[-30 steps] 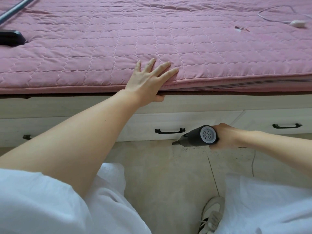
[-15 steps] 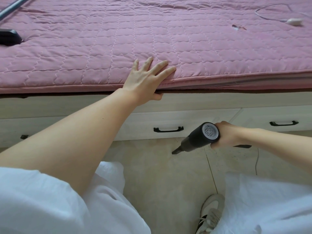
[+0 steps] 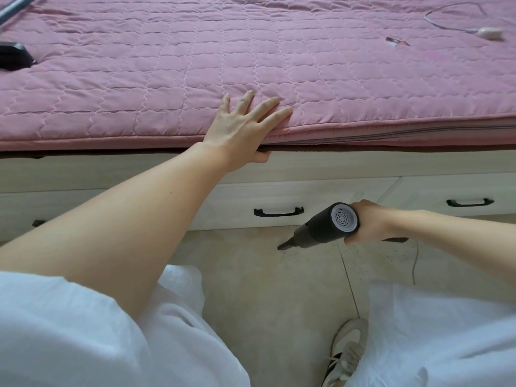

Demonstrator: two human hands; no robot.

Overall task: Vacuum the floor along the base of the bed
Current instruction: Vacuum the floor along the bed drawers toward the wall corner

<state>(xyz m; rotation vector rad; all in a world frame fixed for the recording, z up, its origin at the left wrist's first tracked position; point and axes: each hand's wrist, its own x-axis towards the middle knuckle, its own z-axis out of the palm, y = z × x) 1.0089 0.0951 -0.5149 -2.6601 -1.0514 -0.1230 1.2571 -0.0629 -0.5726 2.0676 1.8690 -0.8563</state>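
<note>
**Two hands busy: left braced on bed, right running handheld vacuum at the base**

Left hand [image 3: 242, 129]: fingers straight and spread, flat on the pink quilted cover [image 3: 279, 65] at the near edge of the mattress; thumb tucked under the edge. Holds nothing.

Right hand [image 3: 365, 223]: wrapped round the grip of the dark handheld vacuum [image 3: 325, 227]. Vent end of the body faces the camera, nozzle [image 3: 286, 244] angled down and left, tip at or just above the beige floor tile [image 3: 265, 289]; contact cannot be confirmed. Nozzle sits just near of the white drawer front [image 3: 279, 196], below and right of its black handle [image 3: 278, 212].

Dark specks on the tile under and right of the right hand. Second drawer handle [image 3: 470, 202] further right. Thin cord [image 3: 415, 263] on the floor near the right forearm.

On the bed, far side: black object [image 3: 14, 55] at the left edge, metal tube [image 3: 15, 8] far left corner, white cable with small plug [image 3: 490, 32] far right.

Near side: white clothing [image 3: 83, 331], one sneaker [image 3: 346, 350] on the tile.
</note>
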